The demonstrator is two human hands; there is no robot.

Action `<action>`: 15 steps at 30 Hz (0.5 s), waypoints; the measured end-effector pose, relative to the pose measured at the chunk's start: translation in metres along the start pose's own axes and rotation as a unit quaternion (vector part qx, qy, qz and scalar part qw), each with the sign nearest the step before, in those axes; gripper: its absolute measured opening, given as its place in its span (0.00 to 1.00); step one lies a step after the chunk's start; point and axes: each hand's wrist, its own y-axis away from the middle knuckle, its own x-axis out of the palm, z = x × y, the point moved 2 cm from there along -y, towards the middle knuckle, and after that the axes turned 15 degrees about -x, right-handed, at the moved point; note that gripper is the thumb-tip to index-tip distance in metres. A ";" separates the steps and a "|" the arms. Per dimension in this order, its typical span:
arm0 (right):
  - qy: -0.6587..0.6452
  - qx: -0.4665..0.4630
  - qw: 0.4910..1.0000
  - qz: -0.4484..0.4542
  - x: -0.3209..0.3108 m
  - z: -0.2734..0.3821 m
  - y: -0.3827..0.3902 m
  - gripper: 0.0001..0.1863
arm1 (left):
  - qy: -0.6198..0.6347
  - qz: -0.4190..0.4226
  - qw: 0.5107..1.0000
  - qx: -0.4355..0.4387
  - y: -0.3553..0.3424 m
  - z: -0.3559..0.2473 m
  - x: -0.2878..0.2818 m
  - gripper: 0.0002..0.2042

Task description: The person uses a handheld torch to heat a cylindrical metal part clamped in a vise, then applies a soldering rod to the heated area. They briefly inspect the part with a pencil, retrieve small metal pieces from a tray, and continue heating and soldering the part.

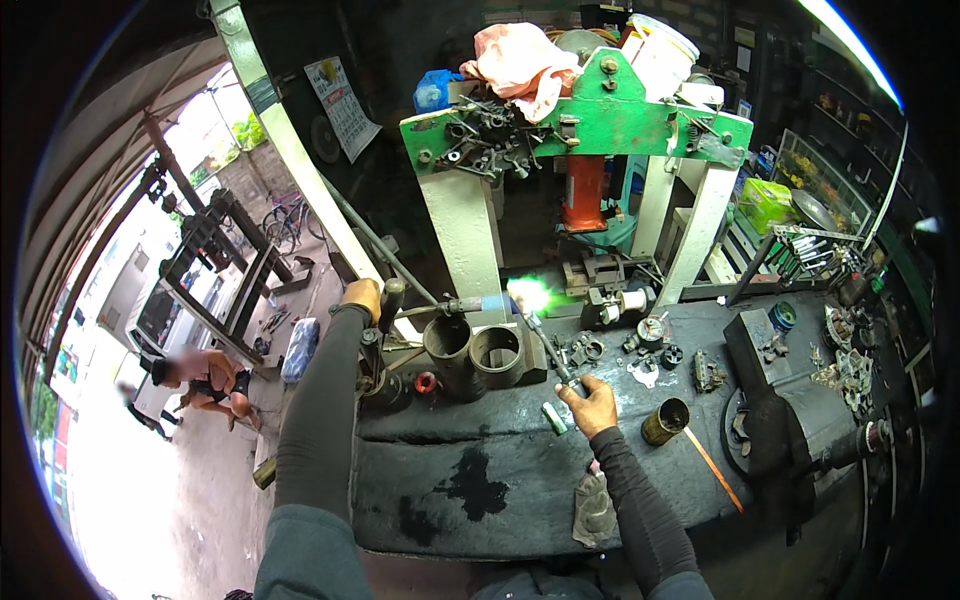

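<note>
My right hand point(592, 403) is closed around the handle of a gas torch point(553, 352), whose thin tube points up and away from me. A bright greenish-white flame point(530, 293) glows at its tip, beside the end of a horizontal metal rod with a blue section point(490, 303). My left hand point(363, 297) is closed at the bench's far left, next to a dark upright cylinder point(392, 298); what its fingers grip is hidden. Two open metal cylinders point(497, 355) stand between my hands. A small green-and-white lighter-like piece point(554, 418) lies by my right hand.
A green-and-white press frame point(640, 128) with a red jack point(583, 195) rises behind. The black bench point(420, 470) bears a brass-coloured can point(666, 422), a rag point(594, 508), a vise point(770, 400) and loose metal parts. At left, a person point(215, 385) crouches on the floor outside.
</note>
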 end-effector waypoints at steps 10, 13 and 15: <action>0.018 0.040 0.999 0.012 -0.032 0.007 0.027 0.25 | 0.099 0.002 0.995 -0.019 -0.017 0.016 0.025 0.07; 0.102 0.064 0.993 0.021 -0.099 0.033 0.053 0.28 | 0.057 -0.040 0.997 -0.021 -0.034 0.023 0.029 0.15; 0.147 0.020 0.989 0.014 -0.167 0.060 0.072 0.29 | 0.160 -0.040 0.986 -0.037 -0.042 0.035 0.020 0.10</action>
